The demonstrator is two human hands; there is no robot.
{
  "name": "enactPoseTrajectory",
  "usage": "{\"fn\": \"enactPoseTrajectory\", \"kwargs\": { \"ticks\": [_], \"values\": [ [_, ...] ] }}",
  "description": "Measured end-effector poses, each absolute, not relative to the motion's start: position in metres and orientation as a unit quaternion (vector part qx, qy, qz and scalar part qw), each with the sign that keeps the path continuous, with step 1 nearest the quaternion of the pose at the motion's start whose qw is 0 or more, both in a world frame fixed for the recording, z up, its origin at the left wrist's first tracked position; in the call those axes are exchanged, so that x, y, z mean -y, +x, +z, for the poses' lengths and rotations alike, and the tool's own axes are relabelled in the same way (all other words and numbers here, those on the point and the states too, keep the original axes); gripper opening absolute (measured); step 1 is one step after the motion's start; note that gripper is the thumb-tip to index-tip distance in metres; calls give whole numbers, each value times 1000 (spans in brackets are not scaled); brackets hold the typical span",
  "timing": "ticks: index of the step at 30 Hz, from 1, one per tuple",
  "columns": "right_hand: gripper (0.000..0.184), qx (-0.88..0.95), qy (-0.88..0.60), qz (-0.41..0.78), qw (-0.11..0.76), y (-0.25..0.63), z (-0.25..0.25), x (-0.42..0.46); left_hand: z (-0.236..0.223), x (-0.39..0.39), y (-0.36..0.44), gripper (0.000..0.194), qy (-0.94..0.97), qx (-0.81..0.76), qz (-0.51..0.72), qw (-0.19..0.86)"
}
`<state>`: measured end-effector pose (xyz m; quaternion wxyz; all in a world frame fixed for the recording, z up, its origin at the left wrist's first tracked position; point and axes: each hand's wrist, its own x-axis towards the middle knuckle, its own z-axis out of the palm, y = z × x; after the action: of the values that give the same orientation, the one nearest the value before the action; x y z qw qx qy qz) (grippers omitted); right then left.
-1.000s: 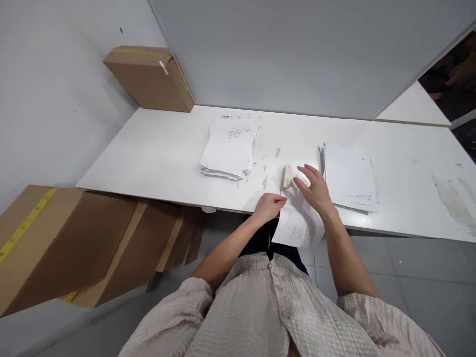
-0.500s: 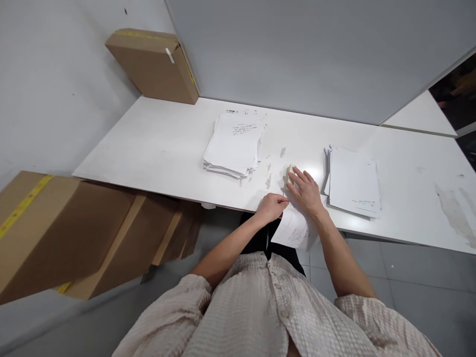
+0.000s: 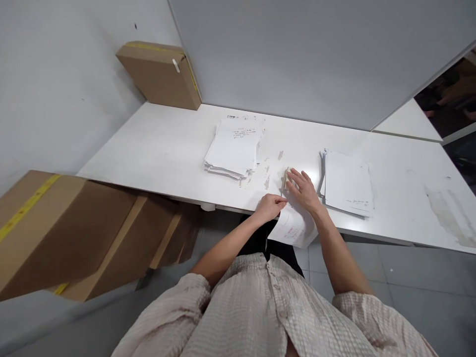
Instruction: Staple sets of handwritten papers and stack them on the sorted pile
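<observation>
Left hand (image 3: 268, 207): pinched on the sheet's (image 3: 293, 225) 9 o'clock edge.
Right hand (image 3: 304, 189): fingers spread, laid on the stapler (image 3: 285, 177).

Table (image 3: 159, 148) is white w/ a few greyish scuff marks. Paper stacks (image 3: 234, 148) + (image 3: 347, 183) white, top sheet on the left one has dark handwriting. Sheet (image 3: 293, 228) under my hands is white w/ faint red marks. Stapler (image 3: 285, 177) is beige/cream. Cardboard boxes (image 3: 159, 74) + (image 3: 55, 233) brown w/ yellow tape strips. My shirt (image 3: 267, 312) is pale beige, small check texture. Wall (image 3: 297, 54) and floor (image 3: 409, 292) both grey.
</observation>
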<state>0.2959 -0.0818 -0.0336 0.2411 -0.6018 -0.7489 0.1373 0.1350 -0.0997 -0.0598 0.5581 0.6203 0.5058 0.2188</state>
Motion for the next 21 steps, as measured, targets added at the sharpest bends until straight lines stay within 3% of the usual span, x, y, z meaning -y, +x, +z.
{"fn": "enactPoseTrajectory", "kwargs": {
  "ticks": [5, 9, 14, 16, 21],
  "values": [
    [44, 606, -667, 174, 396, 314, -6, 125, -49, 122, 110, 23, 626, -464, 254, 573],
    [47, 407, -716, 272, 498, 322, -10, 188, -38, 139, 89, 21, 633, -443, 298, 561],
    [45, 333, -670, 477, 462, 305, -24, 237, -36, 134, 93, 23, 628, -430, 398, 512],
    [38, 336, -696, 450, 447, 306, -20, 235, -36, 129, 99, 26, 641, -415, 407, 501],
    [34, 316, -780, 200, 501, 365, 11, 194, -36, 122, 95, 31, 724, -394, 382, 417]
  ]
}}
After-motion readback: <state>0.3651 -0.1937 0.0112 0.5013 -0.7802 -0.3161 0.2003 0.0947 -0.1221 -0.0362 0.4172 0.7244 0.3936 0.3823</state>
